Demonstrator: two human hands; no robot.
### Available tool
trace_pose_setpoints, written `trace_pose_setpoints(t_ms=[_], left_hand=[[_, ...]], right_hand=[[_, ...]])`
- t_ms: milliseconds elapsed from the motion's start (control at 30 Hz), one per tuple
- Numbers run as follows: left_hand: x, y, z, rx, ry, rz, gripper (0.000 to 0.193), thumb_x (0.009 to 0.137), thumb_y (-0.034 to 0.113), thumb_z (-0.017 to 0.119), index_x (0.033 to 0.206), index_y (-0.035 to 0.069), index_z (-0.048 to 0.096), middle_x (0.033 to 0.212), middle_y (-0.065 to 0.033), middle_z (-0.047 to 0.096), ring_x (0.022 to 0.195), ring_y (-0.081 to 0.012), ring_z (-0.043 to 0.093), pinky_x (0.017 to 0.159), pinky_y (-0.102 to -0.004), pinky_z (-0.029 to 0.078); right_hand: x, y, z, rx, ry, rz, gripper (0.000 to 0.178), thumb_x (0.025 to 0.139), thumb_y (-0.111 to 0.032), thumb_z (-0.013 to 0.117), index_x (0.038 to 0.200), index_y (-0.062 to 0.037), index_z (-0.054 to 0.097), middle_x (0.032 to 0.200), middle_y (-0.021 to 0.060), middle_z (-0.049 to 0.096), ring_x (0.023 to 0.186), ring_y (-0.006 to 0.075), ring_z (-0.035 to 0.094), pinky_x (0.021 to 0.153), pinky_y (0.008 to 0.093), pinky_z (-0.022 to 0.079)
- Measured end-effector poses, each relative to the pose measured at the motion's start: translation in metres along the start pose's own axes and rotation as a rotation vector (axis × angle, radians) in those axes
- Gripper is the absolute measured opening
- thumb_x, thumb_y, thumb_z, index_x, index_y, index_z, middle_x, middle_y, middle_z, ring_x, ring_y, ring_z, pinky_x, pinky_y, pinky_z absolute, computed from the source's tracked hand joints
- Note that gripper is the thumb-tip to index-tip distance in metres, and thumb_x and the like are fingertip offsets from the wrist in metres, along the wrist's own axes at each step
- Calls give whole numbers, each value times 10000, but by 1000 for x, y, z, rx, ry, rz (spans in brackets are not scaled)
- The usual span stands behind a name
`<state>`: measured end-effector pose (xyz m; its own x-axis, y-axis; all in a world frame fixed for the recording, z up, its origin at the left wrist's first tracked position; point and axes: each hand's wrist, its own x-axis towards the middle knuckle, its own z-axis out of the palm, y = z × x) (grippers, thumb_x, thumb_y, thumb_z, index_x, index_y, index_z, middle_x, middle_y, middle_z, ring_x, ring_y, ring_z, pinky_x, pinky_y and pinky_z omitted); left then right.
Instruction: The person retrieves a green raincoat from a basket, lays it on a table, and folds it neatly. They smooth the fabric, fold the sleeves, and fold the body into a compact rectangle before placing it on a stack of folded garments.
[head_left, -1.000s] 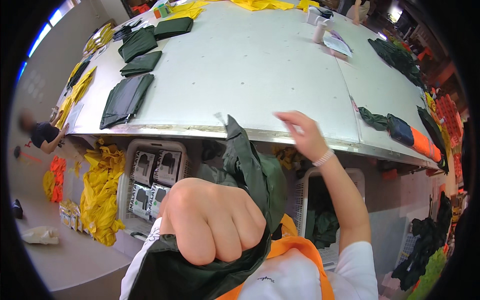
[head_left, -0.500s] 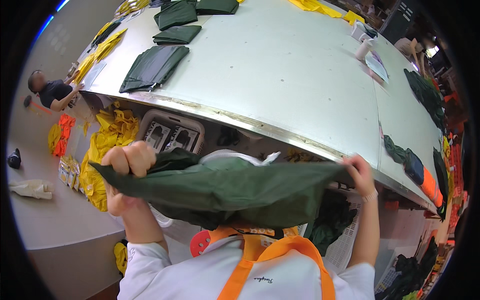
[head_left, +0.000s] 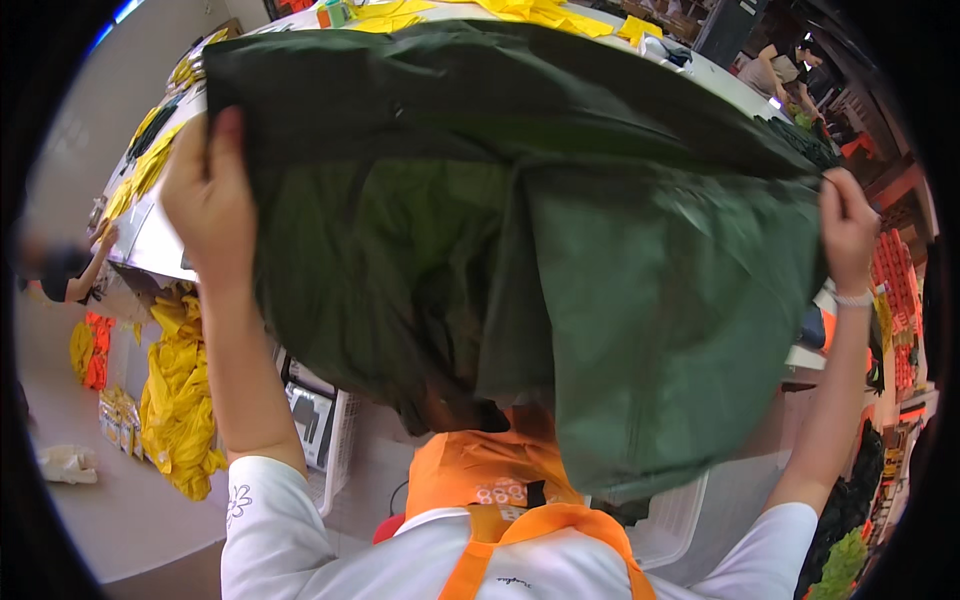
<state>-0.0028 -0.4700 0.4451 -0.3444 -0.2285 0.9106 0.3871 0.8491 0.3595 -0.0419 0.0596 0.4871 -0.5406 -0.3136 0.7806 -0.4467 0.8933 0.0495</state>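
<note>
Now the cloth (head_left: 670, 320), a narrow band moments earlier, hung raised and largely opened out between the left hand (head_left: 212, 200) and right hand (head_left: 848, 230), fingers clamped on its edges.

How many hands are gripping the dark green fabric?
2: the left hand on the left edge of the dark green fabric, the right hand at its upper right corner. The fabric may hide others behind it.
</note>
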Motion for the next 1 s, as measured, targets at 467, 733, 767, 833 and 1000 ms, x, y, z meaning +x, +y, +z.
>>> trace_pose_setpoints(t_ms=[467,733,767,833,1000], left_hand=[[-153,-169,379,549,-788,-421,227,910,281,498,932,62,549,849,-177,654,822,-374,624,698,-478,474],[-238,-202,419,688,-938,-393,211,915,286,498,948,81,537,899,-117,631,797,-333,628,696,-448,476],[-240,-203,421,691,-934,-370,213,916,287,499,945,79,536,895,-117,629,795,-331,628,695,-450,475],[-233,-202,420,661,-928,-347,216,920,284,502,942,71,535,892,-123,627,787,-337,625,685,-455,477],[-232,-209,420,630,-902,-348,228,924,301,492,953,78,533,901,-128,625,764,-358,620,663,-454,482]], right_hand=[[-105,152,448,12,-753,293,202,899,-262,503,812,-81,529,659,145,636,591,346,617,544,460,487],[-146,154,485,26,-824,315,189,886,-231,555,794,-72,509,713,115,622,656,301,614,577,414,485],[-145,153,485,3,-838,298,184,879,-228,569,812,-65,516,767,117,628,705,301,615,616,414,486],[-122,139,463,16,-626,183,190,846,-220,612,875,-46,539,874,119,621,808,309,596,709,423,466],[-62,19,340,775,-678,-25,377,686,-261,743,973,-76,585,951,83,588,850,273,558,736,384,428]])
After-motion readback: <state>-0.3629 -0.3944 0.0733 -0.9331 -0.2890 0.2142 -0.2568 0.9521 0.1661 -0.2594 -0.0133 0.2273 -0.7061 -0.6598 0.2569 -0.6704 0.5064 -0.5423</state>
